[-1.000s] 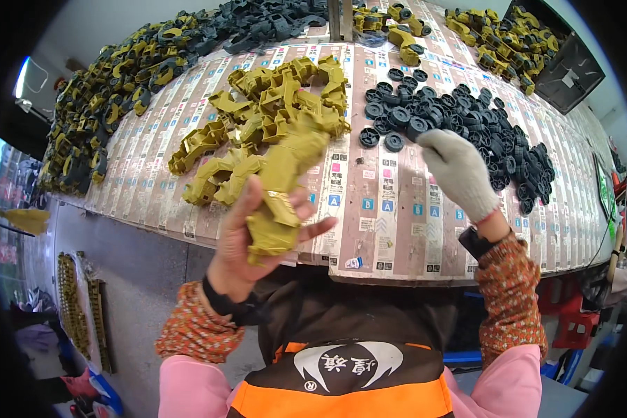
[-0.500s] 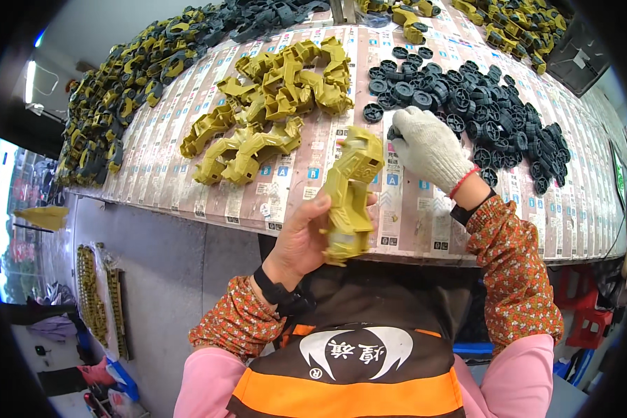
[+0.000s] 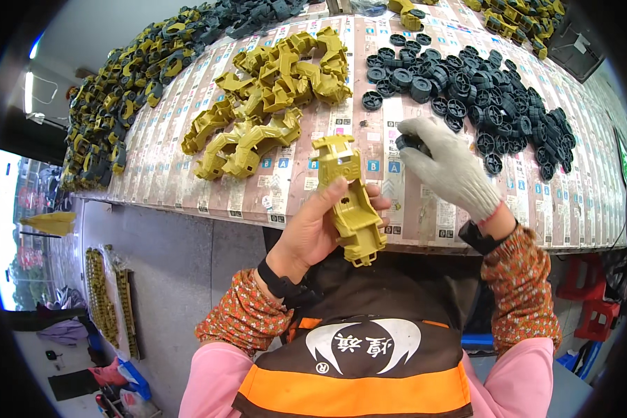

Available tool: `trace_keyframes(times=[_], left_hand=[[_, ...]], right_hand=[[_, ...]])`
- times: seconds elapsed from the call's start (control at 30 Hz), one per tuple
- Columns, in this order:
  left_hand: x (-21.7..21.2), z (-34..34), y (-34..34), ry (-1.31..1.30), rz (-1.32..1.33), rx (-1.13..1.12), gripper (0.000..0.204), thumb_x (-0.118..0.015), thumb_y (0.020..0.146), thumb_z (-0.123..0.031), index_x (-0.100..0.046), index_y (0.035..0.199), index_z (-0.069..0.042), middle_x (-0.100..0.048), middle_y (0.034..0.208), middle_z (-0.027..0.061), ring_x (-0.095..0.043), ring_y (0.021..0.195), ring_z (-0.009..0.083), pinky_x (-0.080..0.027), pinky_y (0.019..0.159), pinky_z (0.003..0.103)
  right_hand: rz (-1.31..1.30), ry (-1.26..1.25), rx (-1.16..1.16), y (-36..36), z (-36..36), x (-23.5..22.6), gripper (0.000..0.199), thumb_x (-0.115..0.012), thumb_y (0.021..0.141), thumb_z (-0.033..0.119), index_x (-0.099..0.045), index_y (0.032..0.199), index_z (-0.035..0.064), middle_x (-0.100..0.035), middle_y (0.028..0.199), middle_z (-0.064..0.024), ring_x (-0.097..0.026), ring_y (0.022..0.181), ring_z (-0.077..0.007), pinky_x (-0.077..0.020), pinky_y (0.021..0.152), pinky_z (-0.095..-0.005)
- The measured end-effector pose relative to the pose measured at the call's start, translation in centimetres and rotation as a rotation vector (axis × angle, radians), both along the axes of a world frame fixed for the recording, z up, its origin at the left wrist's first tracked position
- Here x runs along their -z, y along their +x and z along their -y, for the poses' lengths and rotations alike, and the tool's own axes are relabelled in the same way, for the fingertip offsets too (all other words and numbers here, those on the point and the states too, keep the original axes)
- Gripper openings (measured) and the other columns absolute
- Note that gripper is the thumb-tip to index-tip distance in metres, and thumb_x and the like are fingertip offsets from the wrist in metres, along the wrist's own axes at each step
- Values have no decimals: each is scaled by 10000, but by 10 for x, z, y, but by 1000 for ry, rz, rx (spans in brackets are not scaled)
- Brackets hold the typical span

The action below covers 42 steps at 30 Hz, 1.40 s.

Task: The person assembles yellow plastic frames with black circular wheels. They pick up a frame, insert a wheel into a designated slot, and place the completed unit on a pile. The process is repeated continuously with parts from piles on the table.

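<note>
A: Main thing?
B: Yellow car shell [image 3: 356, 212], middle of frame, tilted, held at the counter's [image 3: 249, 200] near edge.
A: Best handling?
B: Steady, light side grip, I'd say; keep fingertips off its openings, don't squeeze the walls.
A: Hands?
B: Left hand [image 3: 309, 233], bare, grips the shell, thumb across its face. Right hand [image 3: 455, 171], gloved, fingers curled on a dark piece [image 3: 409, 142], probably a wheel; can't tell how many.
A: Beyond?
B: Wheel heap [image 3: 477, 97] upper right; shell pile [image 3: 280, 92] upper left of centre.

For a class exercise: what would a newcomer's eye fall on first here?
Probably the long yellow plastic vehicle body in the bare left hand, near the centre. Then the heap of round dark plastic wheels beyond the white-gloved right hand, and the angular yellow plastic shells left of that heap.
</note>
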State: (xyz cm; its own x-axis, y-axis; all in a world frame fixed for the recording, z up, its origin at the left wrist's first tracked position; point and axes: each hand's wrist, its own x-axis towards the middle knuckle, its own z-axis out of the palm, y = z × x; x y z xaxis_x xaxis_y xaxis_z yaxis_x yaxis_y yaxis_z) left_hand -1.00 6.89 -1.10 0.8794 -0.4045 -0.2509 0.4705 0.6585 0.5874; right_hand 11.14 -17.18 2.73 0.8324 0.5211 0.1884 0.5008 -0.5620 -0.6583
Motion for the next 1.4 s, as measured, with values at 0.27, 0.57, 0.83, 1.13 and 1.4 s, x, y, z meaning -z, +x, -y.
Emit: trace_keyframes(times=[0.27, 0.57, 0.83, 1.13, 1.4], left_hand=[[-12, 15, 1, 42, -29, -65, 601, -681, 1057, -361, -407, 1527, -106, -634, 1249, 130, -731, 1056, 327, -692, 792, 499], [-14, 34, -5, 331, 6, -47, 621, -673, 1073, -332, -322, 1565, -189, -600, 1278, 93, -712, 992, 227, -689, 707, 431], [2, 46, -9, 579, 306, -74, 638, -621, 1108, -295, -257, 1604, -126, -575, 1323, 79, -649, 1096, 177, -605, 891, 357], [4, 46, -12, 844, 510, -31, 619, -627, 1103, -293, -280, 1524, 2, -619, 1321, 151, -608, 1227, 217, -465, 1077, 362], [6, 29, -12, 783, 384, -153, 584, -650, 1094, -310, -348, 1508, -30, -628, 1307, 128, -621, 1202, 206, -488, 1058, 353]], right_hand=[[-629, 612, 31, -59, 10, 1, 478, -612, 1052, 103, -535, 1512, -1, -647, 1315, -112, -667, 1107, -176, -563, 989, -350], [-796, 918, 90, -78, 3, 8, 452, -587, 1049, 86, -543, 1482, -34, -663, 1286, -97, -646, 1140, -156, -532, 1005, -319], [-661, 815, 264, -89, -1, 17, 450, -640, 1023, 61, -570, 1446, -77, -726, 1241, -133, -697, 1093, -170, -568, 942, -312], [-98, 202, 144, -100, 3, 8, 392, -612, 924, 28, -589, 1301, -79, -704, 966, -304, -706, 864, -495, -559, 745, -540], [-39, 35, -28, -54, -19, -4, 263, -611, 851, 62, -671, 1084, -45, -686, 858, -281, -705, 859, -482, -554, 749, -543]])
